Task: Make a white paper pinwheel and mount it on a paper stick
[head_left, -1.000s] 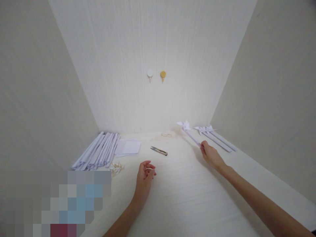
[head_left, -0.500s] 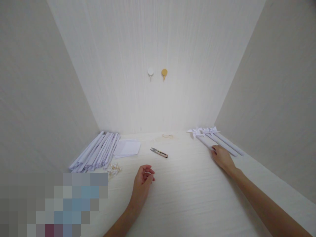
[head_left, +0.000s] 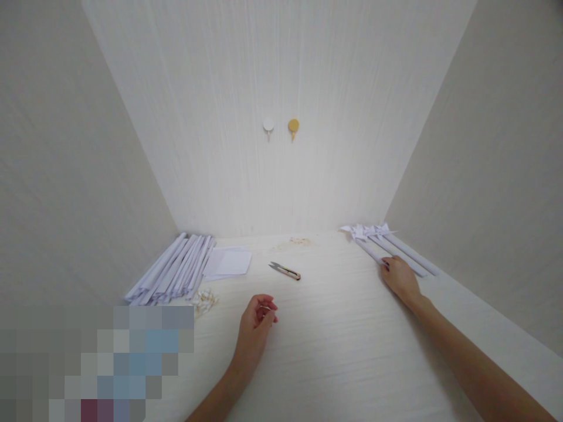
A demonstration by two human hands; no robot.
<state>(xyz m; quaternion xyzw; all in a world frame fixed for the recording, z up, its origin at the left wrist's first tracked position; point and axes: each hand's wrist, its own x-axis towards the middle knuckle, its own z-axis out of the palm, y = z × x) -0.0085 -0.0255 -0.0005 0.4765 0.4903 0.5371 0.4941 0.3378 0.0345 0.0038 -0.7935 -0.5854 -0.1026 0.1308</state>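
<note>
My right hand (head_left: 401, 280) is closed round the lower end of a white paper pinwheel (head_left: 368, 251) at the right, its rolled paper stick pointing toward the back wall. Beside it lie more paper pinwheels (head_left: 407, 253), their folded heads bunched together near the wall. My left hand (head_left: 258, 316) rests over the middle of the table, fingers loosely curled and apart, with nothing visible in it. Beyond that hand lies a pair of thread snips (head_left: 285, 271), blades toward the left.
At the left is a pile of rolled paper sticks (head_left: 173, 269), with square paper sheets (head_left: 229, 262) next to it. Small cotton-swab-like pieces (head_left: 206, 302) lie in front. Thin bits (head_left: 299, 241) lie by the back wall, which bears a white hook (head_left: 268, 125) and a yellow hook (head_left: 293, 126).
My right hand has shifted the held pinwheel slightly to the right, closer to the others, and its stick now looks narrower. My left hand has hardly moved.
</note>
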